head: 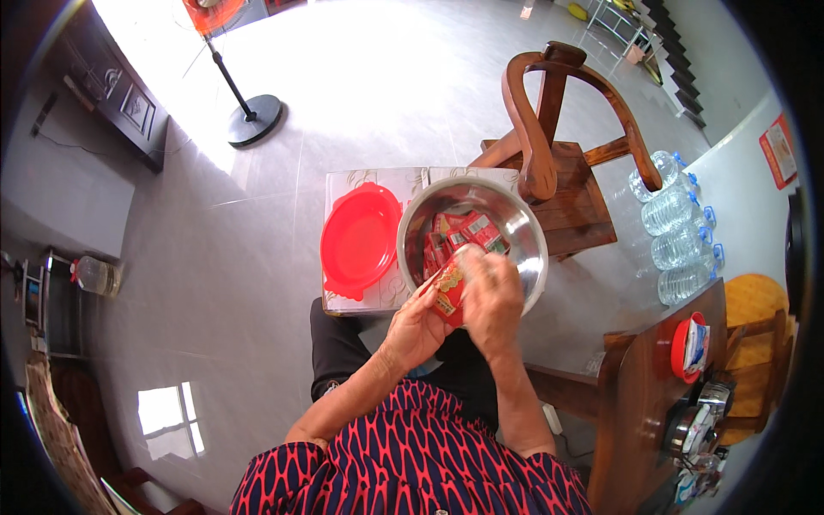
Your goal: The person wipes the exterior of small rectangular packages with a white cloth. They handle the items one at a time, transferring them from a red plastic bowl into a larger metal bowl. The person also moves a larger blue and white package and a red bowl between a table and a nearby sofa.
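In front of me a red printed packet (pixel 449 291) is held by its lower left edge in my left hand (pixel 418 327). My right hand (pixel 496 296) is at the packet's upper right side. Its fingers are bent and motion-blurred, so their grip is unclear. Just beyond the hands, a stainless steel basin (pixel 524 241) holds several red packets (pixel 473 230) in a loose pile. Left of the basin lies a red oval plastic dish (pixel 362 241) with nothing in it. Both vessels rest on a pale box with a leaf pattern (pixel 405 183).
A wooden armchair (pixel 573 193) stands close behind the basin on the right. Several large water bottles (pixel 673 238) line the right wall. At lower right is a wooden table (pixel 644 367) bearing a red tray (pixel 682 351). A pedestal fan (pixel 254 119) stands far left.
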`<state>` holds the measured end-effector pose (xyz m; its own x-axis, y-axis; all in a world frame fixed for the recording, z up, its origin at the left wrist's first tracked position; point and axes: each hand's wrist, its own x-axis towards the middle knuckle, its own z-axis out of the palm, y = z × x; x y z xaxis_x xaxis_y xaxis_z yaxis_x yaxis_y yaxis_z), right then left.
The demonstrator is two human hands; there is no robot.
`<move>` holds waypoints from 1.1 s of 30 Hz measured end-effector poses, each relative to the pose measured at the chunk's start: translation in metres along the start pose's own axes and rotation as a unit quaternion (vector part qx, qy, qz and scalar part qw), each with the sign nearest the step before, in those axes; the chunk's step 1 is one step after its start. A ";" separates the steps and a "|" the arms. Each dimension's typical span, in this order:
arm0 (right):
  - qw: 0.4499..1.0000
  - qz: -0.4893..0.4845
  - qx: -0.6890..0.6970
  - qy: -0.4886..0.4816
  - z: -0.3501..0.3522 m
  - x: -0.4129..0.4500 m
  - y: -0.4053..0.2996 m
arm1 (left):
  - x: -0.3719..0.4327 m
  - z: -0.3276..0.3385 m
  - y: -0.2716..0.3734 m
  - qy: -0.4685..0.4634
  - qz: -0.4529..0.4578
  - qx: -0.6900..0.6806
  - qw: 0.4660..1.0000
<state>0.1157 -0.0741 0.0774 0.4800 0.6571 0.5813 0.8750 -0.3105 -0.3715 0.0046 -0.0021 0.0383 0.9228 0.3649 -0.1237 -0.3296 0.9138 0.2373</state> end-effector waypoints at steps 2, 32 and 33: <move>0.999 0.050 -0.014 0.015 -0.006 0.004 0.008 | -0.002 0.007 0.003 -0.025 -0.011 0.001 1.000; 0.987 -0.110 0.033 -0.112 -0.004 -0.033 -0.042 | -0.014 -0.018 0.003 0.018 0.019 -0.043 0.999; 0.986 -0.112 0.042 -0.116 -0.005 -0.039 -0.041 | -0.013 -0.016 0.006 0.001 0.028 -0.050 0.998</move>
<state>0.0615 -0.0906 0.0736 0.2387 0.8449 0.4786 0.9445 -0.0876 -0.3165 -0.0128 0.0018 0.0258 0.9022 0.4155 -0.1155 -0.3981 0.9055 0.1471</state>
